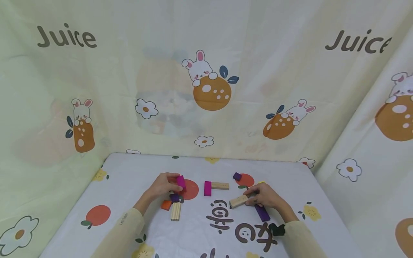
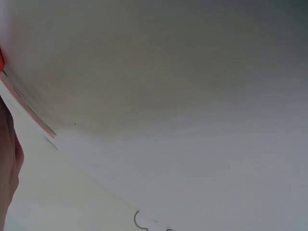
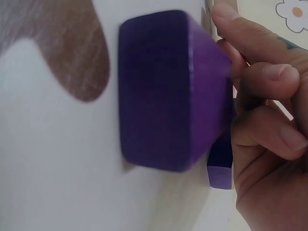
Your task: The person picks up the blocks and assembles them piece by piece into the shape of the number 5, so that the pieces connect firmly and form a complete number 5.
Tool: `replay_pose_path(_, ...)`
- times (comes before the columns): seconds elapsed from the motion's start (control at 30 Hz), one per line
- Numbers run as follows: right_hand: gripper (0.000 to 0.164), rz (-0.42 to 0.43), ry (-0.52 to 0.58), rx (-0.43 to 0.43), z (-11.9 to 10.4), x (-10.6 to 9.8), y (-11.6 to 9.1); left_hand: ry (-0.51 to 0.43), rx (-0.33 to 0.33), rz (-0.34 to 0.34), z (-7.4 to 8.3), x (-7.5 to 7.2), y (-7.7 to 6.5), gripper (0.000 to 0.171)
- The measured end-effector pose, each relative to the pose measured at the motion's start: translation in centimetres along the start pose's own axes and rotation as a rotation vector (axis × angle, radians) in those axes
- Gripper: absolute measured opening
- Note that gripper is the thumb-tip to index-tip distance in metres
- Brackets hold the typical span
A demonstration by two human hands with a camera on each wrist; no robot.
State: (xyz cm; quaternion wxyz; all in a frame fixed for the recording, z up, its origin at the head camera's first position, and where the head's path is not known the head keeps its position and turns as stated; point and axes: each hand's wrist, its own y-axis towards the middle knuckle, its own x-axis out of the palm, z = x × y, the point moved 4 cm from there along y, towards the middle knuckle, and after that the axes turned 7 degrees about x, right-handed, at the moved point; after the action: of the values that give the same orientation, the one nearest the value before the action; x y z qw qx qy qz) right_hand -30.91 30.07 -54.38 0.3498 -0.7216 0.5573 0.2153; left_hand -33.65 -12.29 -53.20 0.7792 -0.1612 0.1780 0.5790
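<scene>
My left hand (image 1: 166,185) pinches a magenta block (image 1: 181,182) between thumb and fingers over a printed red fruit. Close below that hand are a purple block (image 1: 174,197), an orange block (image 1: 166,205) and plain wooden wood (image 1: 175,211). With its fingertips my right hand (image 1: 265,195) grips one end of a plain wooden block (image 1: 238,201). A purple block (image 1: 262,213) lies just under this hand and looms large in the right wrist view. The left wrist view catches only a sliver of the left hand (image 2: 8,159) at its edge.
Between the hands, a magenta block (image 1: 208,188) touches a plain wooden block (image 1: 220,186). Farther back sits a small purple block (image 1: 237,176). Something yellow (image 1: 262,182) peeks out behind the right hand. Dark green pieces (image 1: 276,229) lie by the right sleeve. Printed cloth walls (image 1: 174,143) border the table.
</scene>
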Motion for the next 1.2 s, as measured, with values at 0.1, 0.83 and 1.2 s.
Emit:
replay_pose_path(0.1,0.028,0.009,0.012,0.012,-0.1,0.0,-0.2,-0.026,-0.004,-0.006,0.2,0.1,-0.2,0.063)
replay_pose_path(0.83,0.03,0.128,0.07,0.058,-0.8,1.2,-1.4,-0.092,0.155,-0.18,3.2,3.9,-3.3,0.065)
replay_pose_path(1.2,0.028,0.189,0.023,0.059,-1.6,2.7,-1.5,0.098,0.171,-0.138,4.5,6.6,-4.5,0.063)
